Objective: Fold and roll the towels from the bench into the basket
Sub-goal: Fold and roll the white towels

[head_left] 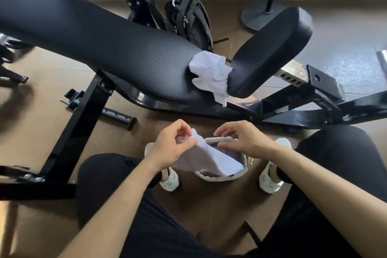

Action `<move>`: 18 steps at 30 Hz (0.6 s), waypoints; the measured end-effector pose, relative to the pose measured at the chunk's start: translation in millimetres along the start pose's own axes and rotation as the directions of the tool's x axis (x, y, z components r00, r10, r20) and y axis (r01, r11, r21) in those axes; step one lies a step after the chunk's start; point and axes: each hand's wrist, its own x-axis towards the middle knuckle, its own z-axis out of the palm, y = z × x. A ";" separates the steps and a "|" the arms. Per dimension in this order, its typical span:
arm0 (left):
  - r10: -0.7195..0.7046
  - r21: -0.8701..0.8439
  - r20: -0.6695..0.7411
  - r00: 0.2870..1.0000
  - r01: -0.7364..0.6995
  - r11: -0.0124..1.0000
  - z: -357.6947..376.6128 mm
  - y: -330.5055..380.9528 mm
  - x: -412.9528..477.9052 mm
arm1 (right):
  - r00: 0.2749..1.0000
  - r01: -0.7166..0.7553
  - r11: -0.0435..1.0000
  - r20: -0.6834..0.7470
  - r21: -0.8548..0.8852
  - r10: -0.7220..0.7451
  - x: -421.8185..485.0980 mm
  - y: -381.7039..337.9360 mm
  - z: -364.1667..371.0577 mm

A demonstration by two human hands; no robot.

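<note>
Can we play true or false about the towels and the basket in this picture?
1. A crumpled towel lies on the bench. True.
2. The left hand pinches a second towel over the basket. True.
3. The basket stands on the bench. False: it stands on the floor between the person's shoes.
4. The backpack is bright red. False: it is dark grey.
5. The right hand holds a towel too. False: it is by the basket's rim, with no towel in it.
</note>
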 end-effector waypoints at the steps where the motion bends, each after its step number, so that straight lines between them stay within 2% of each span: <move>1: 0.034 0.042 0.041 0.999 -0.036 0.998 6.2 3.6 -3.8 | 1.000 0.019 0.999 -0.016 0.033 -0.018 -4.2 0.1 3.1; 5: 0.203 0.235 0.187 0.961 -0.244 0.941 23.5 16.2 -14.4 | 0.987 0.083 0.979 0.122 0.184 -0.107 -12.6 3.6 16.2; 7: 0.230 0.279 0.209 0.950 -0.283 0.918 25.7 17.9 -18.9 | 0.975 0.065 0.987 0.201 0.149 -0.095 -14.1 6.2 17.9; 10: 0.193 0.265 0.200 0.961 -0.243 0.933 24.0 13.7 -23.4 | 0.966 0.032 0.992 0.251 0.125 -0.063 -15.3 8.4 16.5; 15: 0.112 0.259 0.160 0.981 -0.151 0.954 22.3 -0.6 -20.9 | 0.976 0.033 0.998 0.214 0.050 -0.043 -13.4 15.1 16.0; 18: 0.138 0.283 0.112 0.984 -0.164 0.945 24.6 -8.0 -19.5 | 0.974 -0.020 0.999 0.227 -0.037 0.028 -14.3 21.1 14.6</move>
